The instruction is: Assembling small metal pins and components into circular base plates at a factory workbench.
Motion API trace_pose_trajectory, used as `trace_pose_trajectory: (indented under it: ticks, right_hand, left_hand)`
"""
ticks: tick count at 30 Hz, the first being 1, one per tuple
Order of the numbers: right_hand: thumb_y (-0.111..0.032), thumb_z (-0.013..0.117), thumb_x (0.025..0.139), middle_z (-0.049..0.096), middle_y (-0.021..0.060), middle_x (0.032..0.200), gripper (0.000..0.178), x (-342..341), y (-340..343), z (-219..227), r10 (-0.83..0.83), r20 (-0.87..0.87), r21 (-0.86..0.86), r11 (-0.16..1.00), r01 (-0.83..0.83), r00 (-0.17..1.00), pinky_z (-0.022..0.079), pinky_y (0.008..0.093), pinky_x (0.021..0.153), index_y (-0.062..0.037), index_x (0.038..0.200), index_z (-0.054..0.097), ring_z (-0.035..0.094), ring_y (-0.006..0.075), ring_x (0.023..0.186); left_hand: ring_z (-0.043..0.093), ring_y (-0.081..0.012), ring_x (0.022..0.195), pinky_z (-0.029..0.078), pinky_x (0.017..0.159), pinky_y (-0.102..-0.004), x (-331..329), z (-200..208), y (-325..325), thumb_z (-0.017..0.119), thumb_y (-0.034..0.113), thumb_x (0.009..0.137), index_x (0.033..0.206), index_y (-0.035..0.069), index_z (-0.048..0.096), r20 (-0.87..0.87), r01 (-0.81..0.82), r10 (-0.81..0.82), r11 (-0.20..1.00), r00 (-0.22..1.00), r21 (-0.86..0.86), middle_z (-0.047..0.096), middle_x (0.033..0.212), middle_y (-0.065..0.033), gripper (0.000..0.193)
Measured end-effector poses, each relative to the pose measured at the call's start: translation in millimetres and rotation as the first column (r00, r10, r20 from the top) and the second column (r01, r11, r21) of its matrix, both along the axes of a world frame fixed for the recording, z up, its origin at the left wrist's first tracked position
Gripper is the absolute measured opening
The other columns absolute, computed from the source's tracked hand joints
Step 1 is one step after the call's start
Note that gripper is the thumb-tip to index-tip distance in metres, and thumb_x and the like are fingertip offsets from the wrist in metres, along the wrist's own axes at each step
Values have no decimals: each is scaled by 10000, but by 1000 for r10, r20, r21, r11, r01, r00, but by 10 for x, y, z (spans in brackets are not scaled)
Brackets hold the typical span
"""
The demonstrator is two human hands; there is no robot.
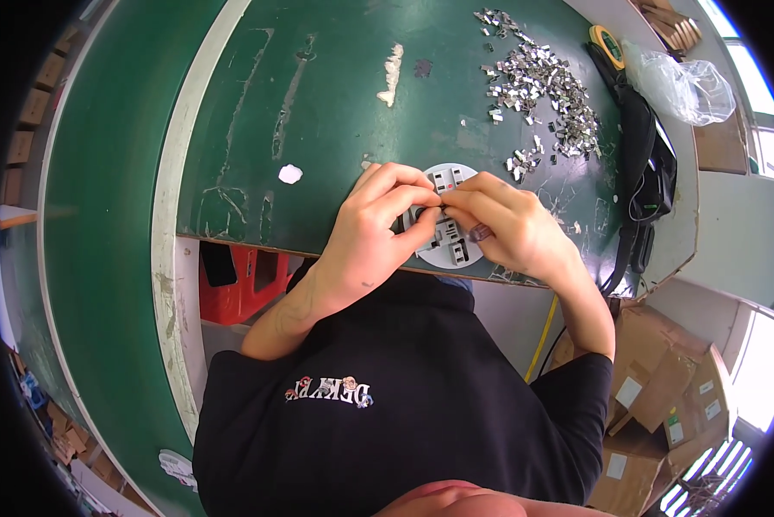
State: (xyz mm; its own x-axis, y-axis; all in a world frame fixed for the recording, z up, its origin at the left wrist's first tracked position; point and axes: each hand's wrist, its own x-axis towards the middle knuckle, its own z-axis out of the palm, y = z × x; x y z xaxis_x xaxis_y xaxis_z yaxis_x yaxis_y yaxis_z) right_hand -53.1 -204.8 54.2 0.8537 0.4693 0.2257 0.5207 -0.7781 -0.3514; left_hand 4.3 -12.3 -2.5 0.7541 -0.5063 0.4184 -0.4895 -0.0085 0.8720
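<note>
A round light-grey plastic disc (461,253) with several slots and raised blocks lies on the green table near its front edge. My left hand (376,220) is over its left side, thumb and fingers pinched together. From the other side my right hand (514,222) reaches in, thumb and forefinger also closed, so the fingertips of both hands nearly meet above the middle of the disc. Whatever small piece sits between the fingertips is hidden. Out of my right hand's curled fingers juts a short dark translucent handle (481,233); the rest of that tool cannot be seen.
Many small shiny metal clips (546,86) lie spread at the far right. Beyond them are a black bag (647,155), a yellow tape roll (606,46) and a clear plastic bag (684,90). A red stool (240,289) stands below the table; cardboard boxes (654,379) are at the right.
</note>
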Motion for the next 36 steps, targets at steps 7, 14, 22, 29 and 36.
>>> trace_pose_trajectory:
  ticks: [7, 14, 22, 29, 36]
  right_hand:
    - [66, 656, 660, 554, 99, 899, 335, 34, -16, -67, -15, -35, 79, 997, 18, 999, 474, 359, 551, 2, 984, 599, 536, 250, 607]
    - [76, 651, 665, 573, 90, 887, 333, 28, -29, -86, -9, -52, 94, 995, 14, 999, 472, 353, 550, 7, 989, 618, 539, 248, 605]
    - [-74, 646, 911, 570, 68, 731, 78, 14, 38, 141, -179, -213, 302, 923, 239, 961, 387, 280, 493, -3, 880, 636, 455, 164, 550]
    - [-466, 451, 1032, 407, -2, 564, 509, 224, 158, 61, 126, -234, 964, 162, 212, 964, 289, 256, 464, -99, 681, 472, 308, 110, 500]
    - [-599, 327, 1034, 308, -35, 499, 609, 272, 268, -37, 124, -393, 917, 128, 378, 911, 229, 260, 441, -158, 614, 344, 232, 94, 467]
  left_hand:
    - [579, -160, 872, 468, 755, -257, 11, 10, 2, 731, -81, 761, 917, 2, 711, -33, 7, -7, 1000, 999, 16, 651, 1013, -43, 178]
    - [580, -156, 875, 468, 752, -254, 27, 9, 13, 731, -80, 762, 921, 2, 714, -36, 20, -19, 1000, 999, 21, 654, 1015, -42, 180]
    - [558, -244, 1063, 471, 908, -344, 12, 16, 107, 811, 78, 741, 1160, -3, 659, 42, 94, -98, 992, 994, 81, 601, 1226, -110, 453]
    - [448, -338, 1222, 393, 1030, -440, -131, 30, 30, 859, 280, 691, 1407, -18, 444, 182, 35, -83, 967, 980, 252, 452, 1401, -178, 880]
    - [407, -362, 1290, 343, 1088, -478, -146, 1, -7, 879, 366, 669, 1465, -21, 380, 187, 38, -107, 940, 976, 338, 416, 1446, -195, 1016]
